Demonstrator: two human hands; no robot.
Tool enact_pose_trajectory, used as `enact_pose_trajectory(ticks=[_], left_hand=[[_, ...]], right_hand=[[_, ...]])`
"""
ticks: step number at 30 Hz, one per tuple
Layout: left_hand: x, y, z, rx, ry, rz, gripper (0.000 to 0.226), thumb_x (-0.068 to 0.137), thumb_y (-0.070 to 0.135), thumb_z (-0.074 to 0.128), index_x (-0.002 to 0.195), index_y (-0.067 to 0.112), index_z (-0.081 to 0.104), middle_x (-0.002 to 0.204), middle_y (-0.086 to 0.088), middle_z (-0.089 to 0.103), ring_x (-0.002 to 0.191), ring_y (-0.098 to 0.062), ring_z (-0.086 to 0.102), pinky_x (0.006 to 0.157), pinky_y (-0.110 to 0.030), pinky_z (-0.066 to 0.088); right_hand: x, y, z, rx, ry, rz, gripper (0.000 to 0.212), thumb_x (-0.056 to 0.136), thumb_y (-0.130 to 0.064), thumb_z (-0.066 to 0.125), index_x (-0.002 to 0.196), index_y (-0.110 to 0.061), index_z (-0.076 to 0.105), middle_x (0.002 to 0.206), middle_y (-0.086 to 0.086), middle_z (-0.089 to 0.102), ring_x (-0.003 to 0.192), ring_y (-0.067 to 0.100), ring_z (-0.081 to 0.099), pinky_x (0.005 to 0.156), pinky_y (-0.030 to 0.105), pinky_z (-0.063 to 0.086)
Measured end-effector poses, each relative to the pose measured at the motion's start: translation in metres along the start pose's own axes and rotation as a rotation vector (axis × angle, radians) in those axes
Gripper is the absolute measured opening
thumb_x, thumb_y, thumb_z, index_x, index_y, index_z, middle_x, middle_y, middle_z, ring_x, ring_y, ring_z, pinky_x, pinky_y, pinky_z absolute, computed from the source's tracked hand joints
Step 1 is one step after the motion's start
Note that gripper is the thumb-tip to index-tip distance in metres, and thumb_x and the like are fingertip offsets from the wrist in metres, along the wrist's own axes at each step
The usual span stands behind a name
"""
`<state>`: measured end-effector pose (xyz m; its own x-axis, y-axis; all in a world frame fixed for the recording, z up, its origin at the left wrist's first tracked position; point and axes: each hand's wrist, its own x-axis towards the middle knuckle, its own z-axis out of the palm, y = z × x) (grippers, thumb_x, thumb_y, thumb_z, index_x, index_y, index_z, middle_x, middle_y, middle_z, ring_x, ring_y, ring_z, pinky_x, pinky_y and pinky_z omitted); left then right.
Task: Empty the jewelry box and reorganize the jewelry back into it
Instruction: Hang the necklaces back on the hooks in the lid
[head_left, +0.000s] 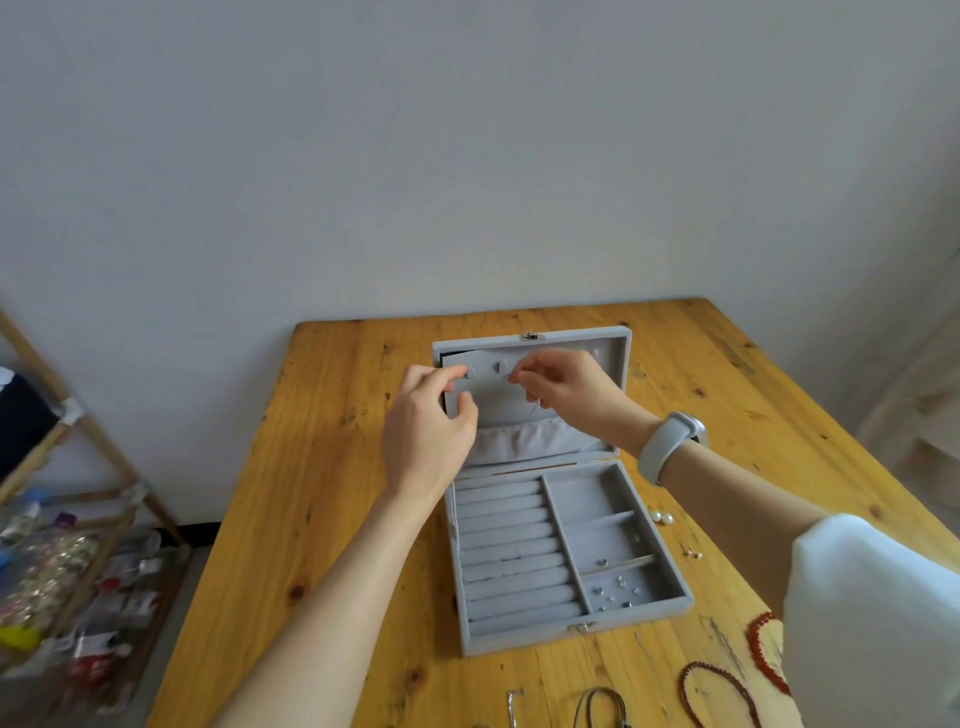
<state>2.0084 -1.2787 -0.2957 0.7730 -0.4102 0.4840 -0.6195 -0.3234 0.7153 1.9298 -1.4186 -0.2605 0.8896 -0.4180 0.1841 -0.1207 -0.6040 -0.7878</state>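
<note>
A grey velvet jewelry box (639, 621) stands open on the wooden table, its lid (618, 364) upright. Both hands are raised in front of the lid's inner panel. My left hand (431, 431) has its fingers curled at the panel's left edge by the small hooks. My right hand (561, 387) pinches a thin dark necklace (532, 408) beside a hook. Ring rolls (511, 551) fill the tray's left half. Small earrings (613, 590) lie in the front right compartment.
Pearl earrings (661, 516) and small studs (693, 553) lie right of the box. A red bead string (761, 647), a dark bead string (691, 691), a cord (602, 706) and a silver piece (513, 706) lie near the front edge. A wooden rack (78, 519) with bottles stands left.
</note>
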Motion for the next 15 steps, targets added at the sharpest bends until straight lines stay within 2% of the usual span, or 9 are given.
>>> enact_pose_trajectory(ticks=[4, 7, 10, 12, 15], left_hand=[[0.003, 0.003, 0.005, -0.049, -0.098, 0.021, 0.027, 0.085, 0.014, 0.062, 0.112, 0.013, 0.066, 0.075, 0.011, 0.045, 0.064, -0.004, 0.046, 0.060, -0.015, 0.037], [0.004, 0.006, 0.011, -0.057, -0.103, 0.020, 0.024, 0.084, 0.020, 0.066, 0.106, 0.013, 0.069, 0.075, 0.009, 0.048, 0.070, -0.010, 0.049, 0.064, -0.024, 0.040], [0.004, 0.008, 0.013, -0.112, -0.076, -0.016, 0.015, 0.084, 0.022, 0.066, 0.094, 0.014, 0.072, 0.077, 0.003, 0.056, 0.070, -0.014, 0.054, 0.064, -0.030, 0.045], [0.004, 0.007, 0.013, -0.088, -0.019, -0.020, 0.011, 0.085, 0.019, 0.063, 0.086, 0.012, 0.073, 0.075, 0.003, 0.058, 0.069, -0.015, 0.056, 0.059, -0.026, 0.043], [0.004, 0.002, 0.008, 0.011, 0.079, -0.036, 0.013, 0.086, 0.018, 0.062, 0.076, 0.013, 0.070, 0.069, 0.007, 0.054, 0.061, -0.013, 0.050, 0.049, -0.017, 0.031]], right_hand=[[0.003, -0.008, 0.001, -0.156, 0.028, -0.171, 0.015, 0.089, -0.011, 0.055, 0.094, -0.009, 0.070, 0.082, -0.006, 0.062, 0.069, 0.001, 0.051, 0.069, 0.012, 0.039], [0.003, -0.012, 0.000, -0.126, 0.051, -0.208, 0.014, 0.088, -0.011, 0.057, 0.094, -0.010, 0.070, 0.084, -0.004, 0.061, 0.070, 0.004, 0.050, 0.069, 0.012, 0.039], [0.003, -0.012, 0.001, -0.078, 0.077, -0.198, 0.015, 0.087, -0.011, 0.060, 0.096, -0.010, 0.071, 0.077, -0.013, 0.055, 0.068, 0.001, 0.049, 0.068, 0.007, 0.037], [0.004, -0.010, 0.003, -0.059, 0.098, -0.169, 0.016, 0.086, -0.011, 0.060, 0.098, -0.009, 0.071, 0.076, -0.009, 0.055, 0.067, 0.002, 0.048, 0.067, 0.006, 0.037], [0.004, -0.005, 0.005, -0.072, 0.127, -0.136, 0.015, 0.086, -0.011, 0.060, 0.096, -0.008, 0.070, 0.083, 0.003, 0.062, 0.068, 0.004, 0.049, 0.068, 0.009, 0.039]])
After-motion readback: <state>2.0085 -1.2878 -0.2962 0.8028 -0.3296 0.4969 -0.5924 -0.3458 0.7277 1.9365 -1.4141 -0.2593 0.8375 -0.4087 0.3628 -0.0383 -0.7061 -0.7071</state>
